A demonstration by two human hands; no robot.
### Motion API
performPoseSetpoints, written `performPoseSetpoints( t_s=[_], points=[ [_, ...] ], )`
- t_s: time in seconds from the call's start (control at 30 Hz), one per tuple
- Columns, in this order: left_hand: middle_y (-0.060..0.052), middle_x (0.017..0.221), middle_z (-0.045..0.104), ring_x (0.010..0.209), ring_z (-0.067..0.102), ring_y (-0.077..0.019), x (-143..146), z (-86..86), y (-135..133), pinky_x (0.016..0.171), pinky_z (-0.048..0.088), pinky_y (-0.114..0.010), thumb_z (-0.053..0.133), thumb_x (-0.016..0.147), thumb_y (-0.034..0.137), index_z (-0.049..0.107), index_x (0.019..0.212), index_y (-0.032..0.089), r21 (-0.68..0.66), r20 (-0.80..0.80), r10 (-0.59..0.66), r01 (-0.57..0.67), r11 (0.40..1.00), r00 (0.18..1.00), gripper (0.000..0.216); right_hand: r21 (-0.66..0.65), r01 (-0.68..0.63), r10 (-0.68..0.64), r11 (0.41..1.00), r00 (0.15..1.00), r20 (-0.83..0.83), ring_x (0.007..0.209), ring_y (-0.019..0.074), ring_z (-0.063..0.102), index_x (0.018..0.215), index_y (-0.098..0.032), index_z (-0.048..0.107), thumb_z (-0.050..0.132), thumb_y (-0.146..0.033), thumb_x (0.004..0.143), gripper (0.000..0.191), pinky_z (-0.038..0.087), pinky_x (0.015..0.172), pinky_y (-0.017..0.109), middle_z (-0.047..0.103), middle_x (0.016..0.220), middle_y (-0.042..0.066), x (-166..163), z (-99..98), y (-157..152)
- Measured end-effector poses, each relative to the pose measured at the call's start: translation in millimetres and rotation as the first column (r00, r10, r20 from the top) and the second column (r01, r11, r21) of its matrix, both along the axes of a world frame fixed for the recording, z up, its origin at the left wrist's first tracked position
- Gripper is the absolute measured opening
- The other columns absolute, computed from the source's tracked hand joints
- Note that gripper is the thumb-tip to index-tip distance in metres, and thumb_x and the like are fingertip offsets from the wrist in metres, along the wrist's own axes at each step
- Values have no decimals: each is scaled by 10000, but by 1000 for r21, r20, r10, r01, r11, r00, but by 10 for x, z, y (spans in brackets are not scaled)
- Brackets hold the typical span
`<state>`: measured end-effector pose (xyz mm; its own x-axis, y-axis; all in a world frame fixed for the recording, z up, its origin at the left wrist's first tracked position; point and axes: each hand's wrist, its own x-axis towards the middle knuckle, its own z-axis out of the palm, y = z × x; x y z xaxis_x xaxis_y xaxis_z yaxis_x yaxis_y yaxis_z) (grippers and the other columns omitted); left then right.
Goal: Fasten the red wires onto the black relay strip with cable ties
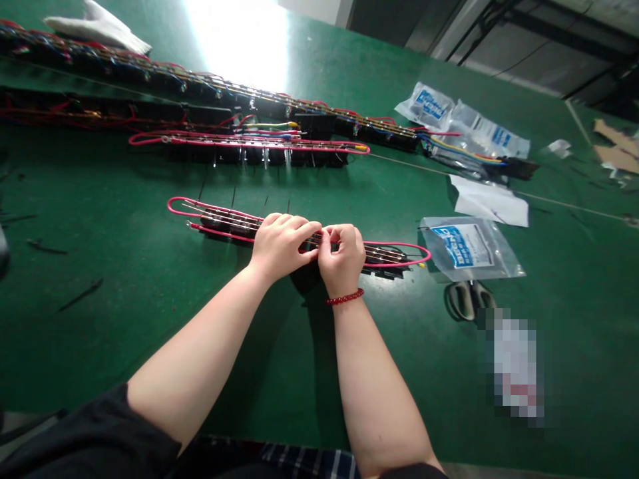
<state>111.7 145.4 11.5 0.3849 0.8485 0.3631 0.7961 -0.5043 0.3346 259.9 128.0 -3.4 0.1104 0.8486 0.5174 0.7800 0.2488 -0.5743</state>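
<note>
Grip: left hand (282, 245) curled over middle of long black terminal strip with pink wire loop (219, 223), right hand (343, 258) pinching it alongside. Strip flat on green bench (124, 293). Likely light, stiff body; wire springy, thin pins bendable, so hold black body.

We could not read any text. We saw blue printed labels on the near clear bag (469, 247) and on 2 far clear bags (430, 105), but the letters were too small and blurred.
</note>
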Motion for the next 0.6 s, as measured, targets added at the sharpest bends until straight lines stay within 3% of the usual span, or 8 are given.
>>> performPoseSetpoints(
  t_s=[0.6],
  points=[
    [-42, 981, 746, 918, 655, -255, 20, 17, 1, 881, 424, -408, 649, 838, 427, 676, 998, 258, 27, -21, 17, -17, 999, 1000, 235, 84, -26, 20, 996, 997, 68, 823, 197, 540, 802, -257, 438, 474, -62, 844, 203, 464, 762, 351, 628, 880, 26, 25, 4, 14]
  ],
)
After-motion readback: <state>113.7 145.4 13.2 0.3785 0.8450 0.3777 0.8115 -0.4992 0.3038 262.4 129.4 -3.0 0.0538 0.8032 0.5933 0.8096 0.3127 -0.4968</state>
